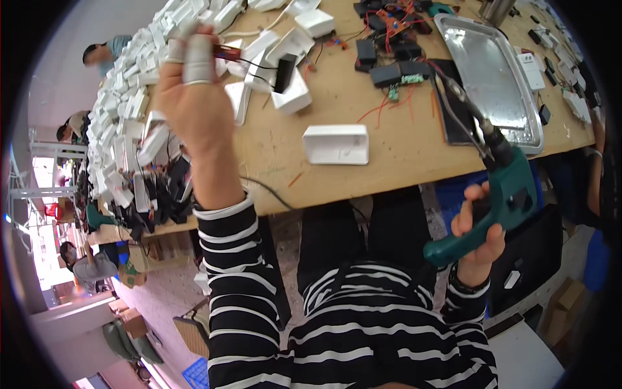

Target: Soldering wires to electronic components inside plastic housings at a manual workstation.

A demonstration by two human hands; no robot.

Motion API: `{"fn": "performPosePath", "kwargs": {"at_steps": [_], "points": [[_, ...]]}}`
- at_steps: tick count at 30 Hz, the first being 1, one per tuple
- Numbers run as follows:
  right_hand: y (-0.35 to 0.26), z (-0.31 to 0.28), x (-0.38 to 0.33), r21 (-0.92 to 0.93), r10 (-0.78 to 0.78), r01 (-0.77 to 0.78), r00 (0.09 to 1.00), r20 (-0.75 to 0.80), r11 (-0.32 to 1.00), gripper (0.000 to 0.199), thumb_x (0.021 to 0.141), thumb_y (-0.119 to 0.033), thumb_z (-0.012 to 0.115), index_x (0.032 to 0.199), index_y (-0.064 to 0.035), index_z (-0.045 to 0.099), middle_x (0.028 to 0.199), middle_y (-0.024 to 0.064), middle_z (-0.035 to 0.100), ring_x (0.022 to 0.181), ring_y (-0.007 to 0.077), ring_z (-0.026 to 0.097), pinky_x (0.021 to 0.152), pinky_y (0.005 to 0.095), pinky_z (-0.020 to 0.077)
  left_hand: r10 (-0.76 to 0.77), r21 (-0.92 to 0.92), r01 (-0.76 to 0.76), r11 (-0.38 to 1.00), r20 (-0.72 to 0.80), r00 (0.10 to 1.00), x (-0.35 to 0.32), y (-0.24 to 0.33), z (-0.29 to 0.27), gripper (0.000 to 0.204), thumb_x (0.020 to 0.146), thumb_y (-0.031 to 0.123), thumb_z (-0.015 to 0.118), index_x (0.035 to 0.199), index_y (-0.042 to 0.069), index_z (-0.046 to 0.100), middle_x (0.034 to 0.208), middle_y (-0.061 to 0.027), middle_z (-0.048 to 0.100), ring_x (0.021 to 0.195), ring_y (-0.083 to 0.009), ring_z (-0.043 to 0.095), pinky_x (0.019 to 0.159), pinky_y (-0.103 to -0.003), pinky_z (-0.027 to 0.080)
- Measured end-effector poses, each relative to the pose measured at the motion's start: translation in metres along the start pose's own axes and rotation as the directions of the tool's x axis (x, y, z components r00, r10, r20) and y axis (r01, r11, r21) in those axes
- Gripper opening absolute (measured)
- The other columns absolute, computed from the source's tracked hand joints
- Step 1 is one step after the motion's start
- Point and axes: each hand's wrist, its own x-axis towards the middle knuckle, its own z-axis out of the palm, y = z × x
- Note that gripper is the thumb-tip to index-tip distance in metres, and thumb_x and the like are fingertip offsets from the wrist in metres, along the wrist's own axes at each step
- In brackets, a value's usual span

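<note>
Left hand [197, 107] pinches small red part [228, 53] over the counter [272, 146], far left, long axis roughly left-right; right hand [484, 251] grasps green soldering gun [508, 185], near right, pointing far-left, well apart from the part.

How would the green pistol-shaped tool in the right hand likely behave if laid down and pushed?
The green tool looks rigid, given its moulded-looking body. Its bulky housing suggests it may be fairly heavy. Its angled grip and slim metal front could make it swivel or rock rather than roll.
</note>
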Motion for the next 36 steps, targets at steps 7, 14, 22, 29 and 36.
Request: {"fn": "performPosePath", "kwargs": {"at_steps": [7, 14, 22, 29, 36], "points": [[0.052, 0.029, 0.022, 0.063, 0.156, -0.153, 0.986, -0.054, 0.986, 0.059, 0.083, -0.026, 0.054, 0.128, 0.0002, 0.026, 0.130, 0.0205, 0.032, 0.100, 0.0246, 0.050, 0.075, 0.0322, 0.0485, 0.034, 0.560, -0.156, 0.814, 0.222, 0.974, -0.050, 0.013, -0.054, 0.009, 0.088, 0.006, 0.045, 0.088, 0.004, 0.054, 0.080, -0.0029, 0.055, 0.072, -0.0096, 0.052, 0.066, -0.020, 0.043], [0.082, 0.050, 0.034, 0.039, 0.233, -0.230, 0.952, -0.199, 0.972, 0.057, 0.085, -0.028, 0.050, 0.130, -0.0015, 0.026, 0.132, 0.0211, 0.029, 0.120, 0.0336, 0.035, 0.093, 0.0377, 0.0397, -0.139, 0.622, -0.175, 0.763, 0.422, 0.896, -0.131, -0.008, -0.032, 0.014, 0.078, -0.002, 0.055, 0.092, 0.001, 0.054, 0.081, -0.0096, 0.054, 0.069, -0.0173, 0.053, 0.059, -0.025, 0.043], [0.087, 0.040, 0.049, -0.020, 0.217, -0.225, 0.958, -0.190, 0.974, 0.054, 0.086, -0.026, 0.050, 0.124, 0.0050, 0.030, 0.127, 0.0243, 0.034, 0.120, 0.0373, 0.034, 0.099, 0.0440, 0.0308, -0.246, 0.653, -0.207, 0.729, 0.531, 0.811, -0.150, -0.012, -0.017, 0.016, 0.074, -0.003, 0.058, 0.090, 0.000, 0.057, 0.083, -0.0089, 0.055, 0.067, -0.0172, 0.054, 0.059, -0.024, 0.042], [0.076, 0.048, 0.037, -0.253, 0.129, -0.198, 0.956, -0.263, 0.947, 0.050, 0.078, -0.007, 0.054, 0.124, -0.0002, 0.035, 0.119, 0.0195, 0.044, 0.102, 0.0272, 0.052, 0.084, 0.0364, 0.0443, -0.251, 0.647, -0.152, 0.747, 0.486, 0.837, -0.154, -0.015, -0.015, 0.015, 0.072, -0.002, 0.062, 0.086, 0.000, 0.058, 0.080, -0.0068, 0.055, 0.062, -0.0128, 0.050, 0.055, -0.022, 0.039], [0.088, 0.060, 0.041, -0.428, -0.034, -0.112, 0.947, -0.319, 0.897, 0.052, 0.069, 0.005, 0.056, 0.119, 0.0002, 0.040, 0.113, 0.0179, 0.049, 0.088, 0.0210, 0.059, 0.076, 0.0316, 0.0488, -0.228, 0.597, -0.165, 0.785, 0.526, 0.820, -0.155, -0.013, -0.013, 0.015, 0.072, -0.003, 0.062, 0.086, 0.001, 0.058, 0.077, -0.0052, 0.054, 0.060, -0.0101, 0.047, 0.053, -0.020, 0.037]]}}
